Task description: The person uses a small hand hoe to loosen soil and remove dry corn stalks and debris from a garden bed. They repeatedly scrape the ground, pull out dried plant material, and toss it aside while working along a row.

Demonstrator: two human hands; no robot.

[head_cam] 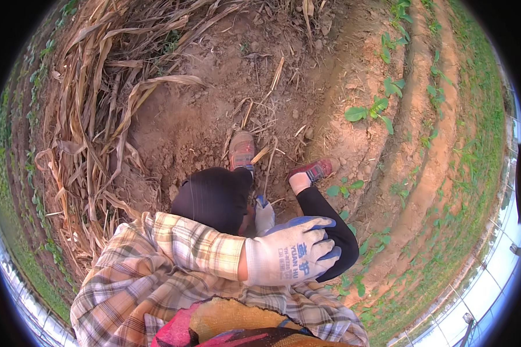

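My left hand (pixel 291 251), in a white knit glove with blue-coated fingertips, lies over my right knee in black trousers (pixel 341 236). Its fingers are slightly spread and curved, and its back bears printing. Lower down, between my legs, part of my right hand (pixel 264 215) shows in a similar glove, partly covered by the left hand. A thin dry stalk (pixel 269 167) reaches from the soil towards its blue fingertips; whether they grip it cannot be told. My two red and grey shoes (pixel 242 149) stand on the brown soil, either side of loose dry stalks.
A large heap of dry corn stalks and leaves (pixel 87 99) lies at the left. Young green plants (pixel 375 110) grow in rows along soil ridges at the right. Some grow close to my right leg. Hanging plaid cloth (pixel 113 295) and a colourful cloth (pixel 239 319) cover the lower view.
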